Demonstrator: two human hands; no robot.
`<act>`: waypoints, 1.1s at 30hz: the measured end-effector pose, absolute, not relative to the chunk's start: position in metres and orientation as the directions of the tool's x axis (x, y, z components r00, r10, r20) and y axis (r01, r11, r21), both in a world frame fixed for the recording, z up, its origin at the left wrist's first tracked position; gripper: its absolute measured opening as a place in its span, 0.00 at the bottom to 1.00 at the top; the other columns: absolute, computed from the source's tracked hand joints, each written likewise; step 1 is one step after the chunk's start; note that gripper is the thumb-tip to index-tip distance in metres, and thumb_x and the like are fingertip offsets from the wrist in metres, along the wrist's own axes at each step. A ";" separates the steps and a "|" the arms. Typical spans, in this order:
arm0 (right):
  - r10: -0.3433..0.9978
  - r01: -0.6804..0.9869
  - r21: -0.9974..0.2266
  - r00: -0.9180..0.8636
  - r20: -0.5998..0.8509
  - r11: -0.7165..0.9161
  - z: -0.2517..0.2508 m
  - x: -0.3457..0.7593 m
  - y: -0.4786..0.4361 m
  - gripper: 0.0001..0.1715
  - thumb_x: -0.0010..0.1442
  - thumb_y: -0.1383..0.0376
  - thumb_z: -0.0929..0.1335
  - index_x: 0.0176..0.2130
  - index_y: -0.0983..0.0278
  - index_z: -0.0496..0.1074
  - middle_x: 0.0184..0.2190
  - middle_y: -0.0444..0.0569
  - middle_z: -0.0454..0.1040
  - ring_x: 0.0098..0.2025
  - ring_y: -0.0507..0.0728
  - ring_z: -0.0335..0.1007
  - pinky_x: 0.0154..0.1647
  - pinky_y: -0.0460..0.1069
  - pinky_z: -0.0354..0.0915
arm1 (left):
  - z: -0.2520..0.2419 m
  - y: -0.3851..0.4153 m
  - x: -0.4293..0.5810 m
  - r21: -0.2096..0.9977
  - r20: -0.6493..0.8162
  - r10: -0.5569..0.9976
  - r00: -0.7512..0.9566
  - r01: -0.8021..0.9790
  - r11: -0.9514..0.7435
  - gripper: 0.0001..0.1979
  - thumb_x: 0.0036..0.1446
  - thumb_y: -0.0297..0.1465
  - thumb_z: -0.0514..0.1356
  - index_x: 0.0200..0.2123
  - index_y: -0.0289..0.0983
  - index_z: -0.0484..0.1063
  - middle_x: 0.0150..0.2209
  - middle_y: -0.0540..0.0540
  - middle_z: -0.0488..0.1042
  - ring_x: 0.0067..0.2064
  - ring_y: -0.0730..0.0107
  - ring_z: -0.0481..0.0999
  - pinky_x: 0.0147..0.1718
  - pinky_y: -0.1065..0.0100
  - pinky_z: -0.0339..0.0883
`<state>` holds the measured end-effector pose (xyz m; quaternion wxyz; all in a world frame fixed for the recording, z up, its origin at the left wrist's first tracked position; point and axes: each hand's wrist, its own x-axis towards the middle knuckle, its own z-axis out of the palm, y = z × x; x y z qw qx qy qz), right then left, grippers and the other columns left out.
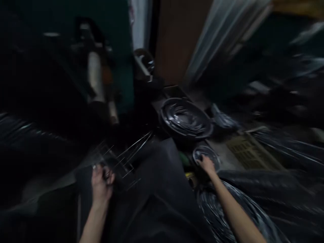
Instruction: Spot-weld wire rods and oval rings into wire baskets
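The left hand (pixel 101 184) is curling its fingers (pixel 109 177) around a wire rack (pixel 124 158) at eight o'clock; the right hand (pixel 206 165) is touching a small round dish (pixel 209 156) at four o'clock, its grip too blurred to tell.

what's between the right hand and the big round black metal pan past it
The small round dark metal dish under the right hand stands in the way, directly between it and the big round black metal pan. Nothing else shows there, though the dark, blurred view could hide small things.
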<state>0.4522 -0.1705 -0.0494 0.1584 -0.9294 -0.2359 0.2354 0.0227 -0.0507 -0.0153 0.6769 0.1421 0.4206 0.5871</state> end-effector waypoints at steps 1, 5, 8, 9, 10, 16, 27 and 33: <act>0.519 0.395 -0.358 0.764 -0.383 -0.846 -0.060 0.455 -0.171 0.28 0.55 0.72 0.64 0.55 0.78 0.68 0.55 0.73 0.67 0.60 0.71 0.61 0.61 0.63 0.52 | -0.014 -0.054 0.016 0.729 -0.381 0.917 -0.118 -0.648 0.220 0.16 0.51 0.36 0.68 0.31 0.37 0.62 0.19 0.58 0.61 0.15 0.82 0.56 0.12 0.80 0.53; 0.545 0.516 -0.184 0.749 -0.377 -0.836 -0.079 0.462 -0.179 0.26 0.60 0.64 0.63 0.54 0.74 0.70 0.53 0.69 0.70 0.56 0.70 0.67 0.56 0.61 0.60 | -0.008 -0.048 0.018 0.822 -0.280 0.930 -0.240 -0.560 0.103 0.25 0.45 0.43 0.70 0.29 0.39 0.57 0.16 0.60 0.57 0.13 0.83 0.50 0.11 0.81 0.48; 0.532 0.533 -0.081 0.795 -0.293 -0.842 -0.083 0.464 -0.184 0.26 0.60 0.59 0.63 0.52 0.71 0.73 0.50 0.67 0.73 0.51 0.70 0.71 0.49 0.58 0.66 | -0.008 -0.042 0.021 0.836 -0.249 0.932 -0.262 -0.545 0.070 0.23 0.48 0.47 0.68 0.33 0.39 0.61 0.16 0.61 0.57 0.13 0.83 0.50 0.11 0.80 0.48; 0.521 0.520 -0.082 0.811 -0.266 -0.850 -0.084 0.465 -0.184 0.26 0.60 0.59 0.64 0.52 0.71 0.73 0.50 0.66 0.73 0.50 0.69 0.71 0.48 0.58 0.67 | -0.008 -0.041 0.020 0.836 -0.245 0.932 -0.265 -0.544 0.065 0.23 0.48 0.48 0.67 0.35 0.39 0.63 0.15 0.61 0.56 0.13 0.83 0.49 0.11 0.80 0.47; 0.510 0.504 -0.094 0.822 -0.252 -0.859 -0.084 0.465 -0.184 0.26 0.59 0.59 0.64 0.52 0.70 0.73 0.50 0.66 0.73 0.50 0.70 0.71 0.47 0.58 0.67 | -0.009 -0.039 0.018 0.836 -0.242 0.933 -0.265 -0.545 0.063 0.23 0.48 0.48 0.67 0.37 0.39 0.64 0.15 0.61 0.56 0.12 0.83 0.49 0.11 0.80 0.47; 0.347 0.310 -0.190 0.914 -0.209 -0.932 -0.061 0.454 -0.182 0.29 0.59 0.61 0.63 0.54 0.76 0.70 0.48 0.70 0.73 0.53 0.74 0.68 0.52 0.62 0.62 | -0.007 -0.025 0.003 0.839 -0.214 0.936 -0.279 -0.544 0.030 0.27 0.47 0.47 0.68 0.46 0.38 0.68 0.15 0.60 0.58 0.13 0.84 0.50 0.11 0.81 0.46; 0.863 -0.135 -0.953 0.404 -0.304 -0.273 0.037 0.245 -0.049 0.24 0.39 0.53 0.77 0.32 0.67 0.77 0.26 0.46 0.76 0.26 0.52 0.72 0.32 0.48 0.71 | 0.002 -0.021 -0.005 0.837 -0.191 0.931 -0.310 -0.547 -0.011 0.29 0.50 0.47 0.66 0.52 0.39 0.68 0.16 0.60 0.55 0.13 0.84 0.47 0.11 0.81 0.45; 0.921 -0.257 -0.936 0.244 -0.303 -0.240 0.057 0.189 -0.003 0.23 0.36 0.54 0.79 0.25 0.68 0.75 0.19 0.43 0.72 0.20 0.47 0.68 0.22 0.42 0.65 | 0.001 -0.019 -0.020 0.845 -0.197 0.920 -0.338 -0.535 -0.015 0.29 0.51 0.48 0.65 0.52 0.39 0.68 0.16 0.60 0.54 0.13 0.84 0.47 0.11 0.81 0.45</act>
